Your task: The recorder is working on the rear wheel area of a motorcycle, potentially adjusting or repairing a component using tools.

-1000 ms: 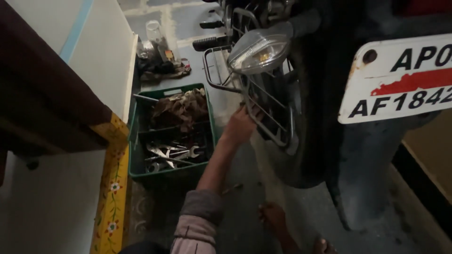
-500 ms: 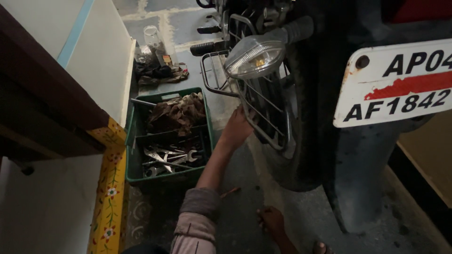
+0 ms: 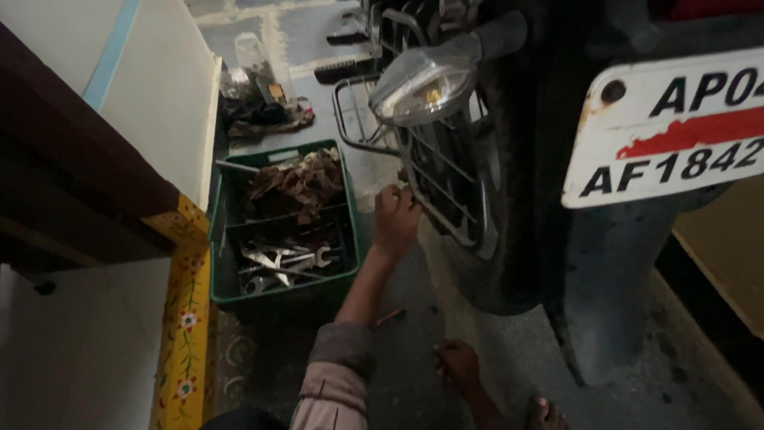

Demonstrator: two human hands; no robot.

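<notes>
A motorcycle stands in front of me, seen from behind, with its rear wheel (image 3: 509,263) and a white number plate (image 3: 676,127). A metal wire guard (image 3: 446,191) is mounted beside the wheel, under a clear indicator lamp (image 3: 426,84). My left hand (image 3: 395,219) reaches out on a long arm with a rolled-up sleeve. Its fingers curl on the guard's lower front corner. My right hand (image 3: 458,362) rests low on the grey floor near the tyre. The dim light hides whether it holds anything.
A green plastic crate (image 3: 223,295) sits left of my arm, with several spanners (image 3: 282,263) and brown rags (image 3: 298,187) in it. A white wall with a yellow flowered edge (image 3: 187,318) runs on the left. Bottles and rags (image 3: 259,95) lie further off. A bare foot (image 3: 541,412) is at the bottom.
My left hand has stayed at the guard's lower corner, shifting only slightly. The right hand has kept its place on the floor.
</notes>
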